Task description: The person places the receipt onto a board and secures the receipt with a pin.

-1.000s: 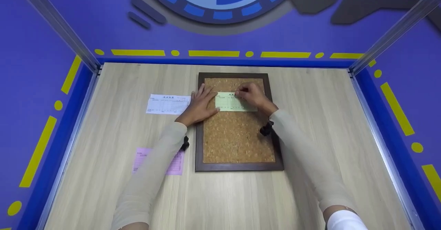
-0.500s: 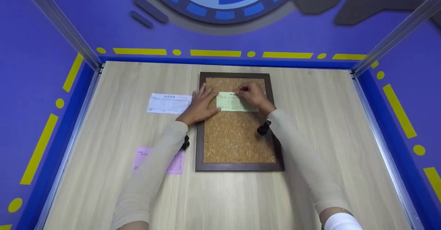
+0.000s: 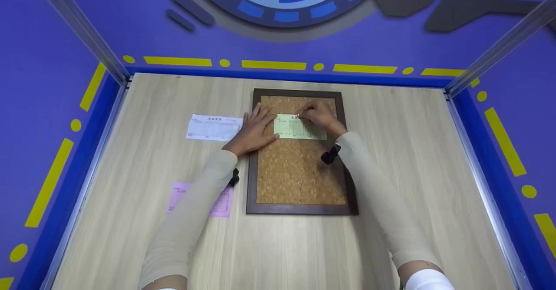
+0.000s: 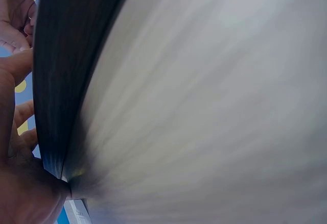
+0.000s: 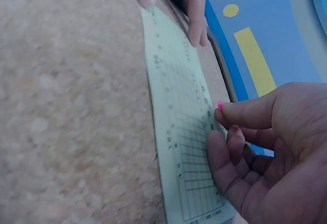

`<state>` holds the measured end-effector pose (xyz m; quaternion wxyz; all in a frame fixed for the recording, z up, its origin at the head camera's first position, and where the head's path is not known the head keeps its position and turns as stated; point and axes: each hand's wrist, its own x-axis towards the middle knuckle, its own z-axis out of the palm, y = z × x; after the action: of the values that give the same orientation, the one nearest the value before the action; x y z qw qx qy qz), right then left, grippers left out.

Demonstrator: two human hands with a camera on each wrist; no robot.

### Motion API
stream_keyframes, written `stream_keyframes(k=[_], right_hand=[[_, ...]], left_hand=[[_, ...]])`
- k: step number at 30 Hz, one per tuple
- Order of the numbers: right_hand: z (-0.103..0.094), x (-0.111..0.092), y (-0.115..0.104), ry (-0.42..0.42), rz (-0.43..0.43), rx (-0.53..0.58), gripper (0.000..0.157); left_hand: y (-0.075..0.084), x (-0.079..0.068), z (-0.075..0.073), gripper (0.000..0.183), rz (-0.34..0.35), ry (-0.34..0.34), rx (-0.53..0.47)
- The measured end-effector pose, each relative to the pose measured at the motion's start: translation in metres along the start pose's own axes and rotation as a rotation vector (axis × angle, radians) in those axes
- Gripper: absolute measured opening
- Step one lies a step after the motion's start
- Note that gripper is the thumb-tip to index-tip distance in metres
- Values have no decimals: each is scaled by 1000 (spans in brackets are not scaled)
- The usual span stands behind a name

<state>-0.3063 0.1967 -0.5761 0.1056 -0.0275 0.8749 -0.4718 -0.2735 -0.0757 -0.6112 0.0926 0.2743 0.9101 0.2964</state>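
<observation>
A pale green printed slip (image 3: 290,129) lies across the upper part of the framed cork board (image 3: 302,173). My left hand (image 3: 254,129) is spread over the board's left frame, with thumb and fingertip at the slip's left edge. At the slip's top edge my right hand (image 3: 321,116) pinches a small pink push pin (image 5: 220,104) between thumb and finger. The right wrist view shows only the pin's pink head; its point is hidden. In the left wrist view, the dark frame (image 4: 66,71) covers part of my left hand (image 4: 25,183).
A white printed slip (image 3: 213,127) lies left of the board, partly under my left hand. Nearer me is a pink slip (image 3: 222,202), partly covered by my left forearm. Blue panels (image 3: 278,47) wall in the wooden table (image 3: 295,251) at the back and both sides.
Both hands keep their places on the board and slip. My right wrist has shifted slightly to the left. The head view has tilted a little.
</observation>
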Motion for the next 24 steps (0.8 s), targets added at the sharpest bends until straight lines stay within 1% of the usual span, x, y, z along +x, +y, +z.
stream_keyframes(k=[3,11,18,24], right_hand=[[-1,1,-4,-8,22,3,16],[0,1,-8,-22,39,13,18],[4,1,-7,-2,83,-74,16],[6,1,-4,12,53,-148,18]], left_hand=[[0,0,0,78,-2,-2,-8],[2,0,-1,78,-5,4,-10],[2,0,-1,77,-9,5,-5],[1,0,0,77,-15,6,-8]])
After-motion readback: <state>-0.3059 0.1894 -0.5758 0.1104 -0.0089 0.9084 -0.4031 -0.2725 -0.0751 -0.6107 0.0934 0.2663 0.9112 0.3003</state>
